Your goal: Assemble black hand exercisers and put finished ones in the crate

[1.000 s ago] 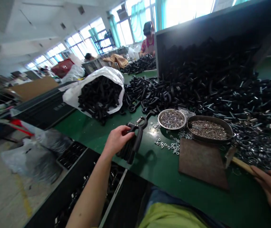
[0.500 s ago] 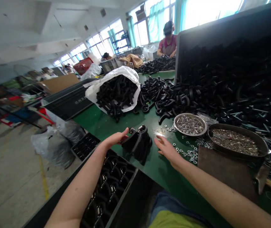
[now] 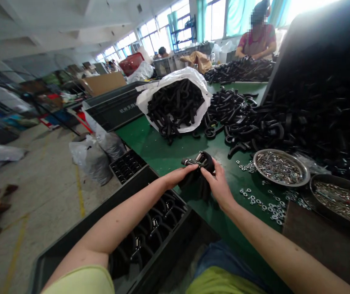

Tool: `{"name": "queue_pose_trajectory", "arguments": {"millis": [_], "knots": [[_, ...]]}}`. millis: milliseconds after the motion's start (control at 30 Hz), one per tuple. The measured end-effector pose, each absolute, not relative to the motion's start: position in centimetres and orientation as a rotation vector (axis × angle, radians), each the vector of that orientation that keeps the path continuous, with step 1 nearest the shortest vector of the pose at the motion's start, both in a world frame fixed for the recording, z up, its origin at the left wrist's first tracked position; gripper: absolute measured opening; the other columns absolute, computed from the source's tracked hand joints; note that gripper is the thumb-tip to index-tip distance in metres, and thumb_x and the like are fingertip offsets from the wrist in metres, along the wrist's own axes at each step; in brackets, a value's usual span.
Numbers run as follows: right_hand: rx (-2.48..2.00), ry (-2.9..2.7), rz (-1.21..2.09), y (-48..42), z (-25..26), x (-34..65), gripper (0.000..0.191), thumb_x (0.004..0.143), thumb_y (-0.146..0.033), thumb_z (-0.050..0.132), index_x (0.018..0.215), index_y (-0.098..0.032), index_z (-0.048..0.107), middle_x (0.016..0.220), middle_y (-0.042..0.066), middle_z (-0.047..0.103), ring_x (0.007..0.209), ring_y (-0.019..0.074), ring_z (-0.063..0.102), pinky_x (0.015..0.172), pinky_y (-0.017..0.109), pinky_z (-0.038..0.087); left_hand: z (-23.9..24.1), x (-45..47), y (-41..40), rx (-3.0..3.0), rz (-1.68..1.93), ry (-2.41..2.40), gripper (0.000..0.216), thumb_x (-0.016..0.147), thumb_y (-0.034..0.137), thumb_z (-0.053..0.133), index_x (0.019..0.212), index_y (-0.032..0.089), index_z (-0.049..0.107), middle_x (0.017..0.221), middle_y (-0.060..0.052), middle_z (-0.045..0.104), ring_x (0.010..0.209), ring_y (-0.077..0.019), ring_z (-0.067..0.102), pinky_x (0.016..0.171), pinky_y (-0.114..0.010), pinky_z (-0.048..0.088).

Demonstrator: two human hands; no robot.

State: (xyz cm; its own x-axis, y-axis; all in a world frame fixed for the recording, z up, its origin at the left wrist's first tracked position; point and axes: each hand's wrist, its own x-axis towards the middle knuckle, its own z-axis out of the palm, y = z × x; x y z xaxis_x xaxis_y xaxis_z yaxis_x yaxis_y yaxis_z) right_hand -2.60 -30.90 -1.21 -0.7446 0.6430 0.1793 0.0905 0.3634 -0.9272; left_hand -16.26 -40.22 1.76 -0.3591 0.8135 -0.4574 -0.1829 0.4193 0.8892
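Note:
My left hand (image 3: 177, 176) and my right hand (image 3: 217, 183) close from both sides on a bundle of black U-shaped shackles (image 3: 199, 173) with bolts showing at the top, held just above the green table (image 3: 159, 153) near its front edge. Below the hands, off the table's edge, a black crate (image 3: 138, 241) holds rows of the same black shackles.
A white sack (image 3: 177, 104) of black parts lies at the table's back, beside a big heap of shackles (image 3: 300, 118). Two metal dishes (image 3: 280, 167) of small hardware and loose washers (image 3: 263, 200) sit to the right. Another person (image 3: 257, 36) works at the far end. Grey bags lie on the floor.
My right hand came in from the right and closed on the bundle. Both hands now grip the shackles, which have shifted toward the table's front edge.

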Motion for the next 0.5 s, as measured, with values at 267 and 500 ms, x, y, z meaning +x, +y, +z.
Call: {"name": "queue_pose_trajectory", "arguments": {"millis": [267,500], "knots": [[-0.226,-2.243,1.222,-31.0,-3.6,0.3,0.090,0.077,-0.050,0.058,0.147,-0.028,0.004,0.154,0.009,0.006,0.138,0.0311,0.017,0.108,0.053,0.022,-2.9,-13.0,-43.7,1.103,1.224,1.547,0.051,0.056,0.016,0.080,0.105,0.024,0.067,0.118,0.001,0.064,0.121,-0.0228,0.049,0.107,-0.039,0.034],[-0.378,-2.304,1.476,-30.9,-5.5,0.5,0.103,0.076,-0.045,0.061,0.146,-0.030,-0.012,0.152,0.011,0.017,0.134,0.0334,0.029,0.104,0.049,0.033,-4.6,-11.7,-43.3,1.188,1.185,1.449,0.058,0.060,0.015,0.077,0.115,0.025,0.062,0.125,0.007,0.058,0.126,-0.0176,0.044,0.110,-0.028,0.030]]}}
